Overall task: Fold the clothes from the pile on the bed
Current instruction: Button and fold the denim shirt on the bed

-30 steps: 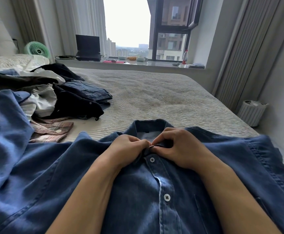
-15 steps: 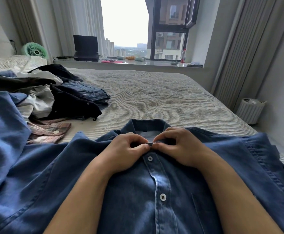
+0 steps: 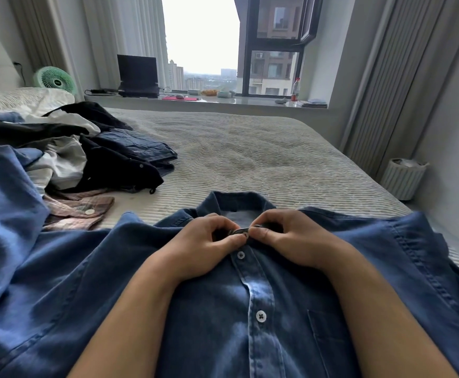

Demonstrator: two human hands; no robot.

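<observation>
Denim shirt (image 3: 291, 309) top button (image 3: 245, 235) pinched btwn L (image 3: 224, 242) & R fingers (image 3: 261, 234).

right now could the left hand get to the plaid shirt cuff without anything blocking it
Probably yes. The plaid shirt cuff lies uncovered on the bed, to the left of the left hand, with only flat denim shirt between. But that hand is pinching the top button and would have to let go.
</observation>
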